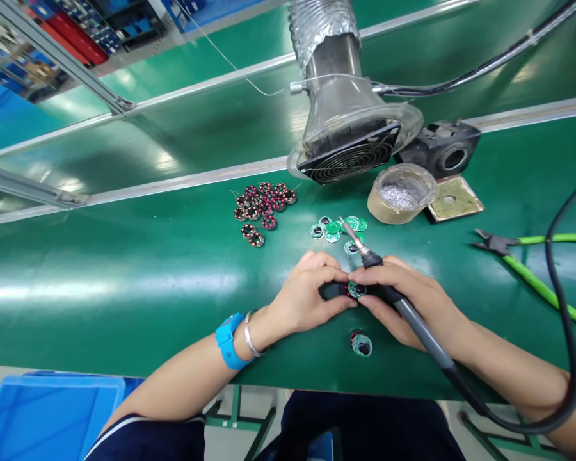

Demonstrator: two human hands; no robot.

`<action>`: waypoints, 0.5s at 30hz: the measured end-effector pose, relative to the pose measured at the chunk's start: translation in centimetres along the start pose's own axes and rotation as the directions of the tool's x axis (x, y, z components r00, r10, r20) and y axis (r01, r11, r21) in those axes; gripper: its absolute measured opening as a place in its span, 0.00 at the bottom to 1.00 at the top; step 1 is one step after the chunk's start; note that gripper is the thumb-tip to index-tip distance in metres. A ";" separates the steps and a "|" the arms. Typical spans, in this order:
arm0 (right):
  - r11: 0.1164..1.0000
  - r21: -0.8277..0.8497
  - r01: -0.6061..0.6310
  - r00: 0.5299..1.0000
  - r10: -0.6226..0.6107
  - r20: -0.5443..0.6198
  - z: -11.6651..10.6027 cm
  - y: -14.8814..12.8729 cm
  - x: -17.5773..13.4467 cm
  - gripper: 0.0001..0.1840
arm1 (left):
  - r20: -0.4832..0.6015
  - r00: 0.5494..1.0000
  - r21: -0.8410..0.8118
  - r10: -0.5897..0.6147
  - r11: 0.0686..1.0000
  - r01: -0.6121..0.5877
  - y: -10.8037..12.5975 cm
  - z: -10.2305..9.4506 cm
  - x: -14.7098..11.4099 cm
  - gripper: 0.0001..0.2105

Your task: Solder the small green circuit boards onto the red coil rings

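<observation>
My left hand (304, 294), with a blue strap and a bracelet at the wrist, pinches a small wound motor coil topped by a round green circuit board (356, 290). Across from it, my right hand (420, 301) holds a soldering iron (425, 333), its tip pointing up and away to the left. The thumb and forefinger of that same hand touch the board's right edge. Nearer me on the bench lies another coil with a board on it (361, 344). Several loose round circuit boards (333, 228) lie just beyond my hands.
Several copper-wound coils (265, 203) are grouped at the back left. A fume extractor (350, 150) hangs above the bench. Behind my right hand stand a tub of shiny shavings (381, 206), a sponge tray (456, 197) and a dark iron stand (439, 146). Green-handled cutters (528, 272) lie right.
</observation>
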State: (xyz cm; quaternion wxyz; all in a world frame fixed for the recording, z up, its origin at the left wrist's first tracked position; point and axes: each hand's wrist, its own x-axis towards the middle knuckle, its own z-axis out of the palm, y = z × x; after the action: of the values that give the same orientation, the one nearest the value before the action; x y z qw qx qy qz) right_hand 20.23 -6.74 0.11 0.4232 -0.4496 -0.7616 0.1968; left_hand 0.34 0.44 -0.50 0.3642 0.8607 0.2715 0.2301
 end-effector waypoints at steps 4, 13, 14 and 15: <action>1.000 0.006 0.017 0.999 -0.018 0.046 0.3 0.2 0.2 0.17 | 0.056 0.998 -0.077 0.020 0.997 -0.015 -0.3 -1.0 0.0 0.07; 0.999 -0.013 0.033 0.998 -0.032 0.052 0.2 0.5 -0.2 0.20 | 0.027 0.987 -0.142 0.157 0.978 -0.151 0.0 -1.5 0.2 0.03; 0.999 -0.011 0.031 0.998 -0.030 0.052 0.2 0.4 -0.2 0.20 | 0.023 0.987 -0.146 0.158 0.977 -0.153 0.0 -1.4 0.2 0.02; 0.999 -0.009 0.032 0.998 -0.031 0.049 0.1 0.4 -0.1 0.21 | 0.019 0.988 -0.145 0.154 0.978 -0.150 0.1 -1.3 0.2 0.02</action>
State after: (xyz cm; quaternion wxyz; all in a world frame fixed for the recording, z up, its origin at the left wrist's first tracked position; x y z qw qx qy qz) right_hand 20.32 -6.63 -0.28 0.4054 -0.4349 -0.7796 0.1971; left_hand -0.25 1.17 0.45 0.4105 0.8538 0.1820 0.2633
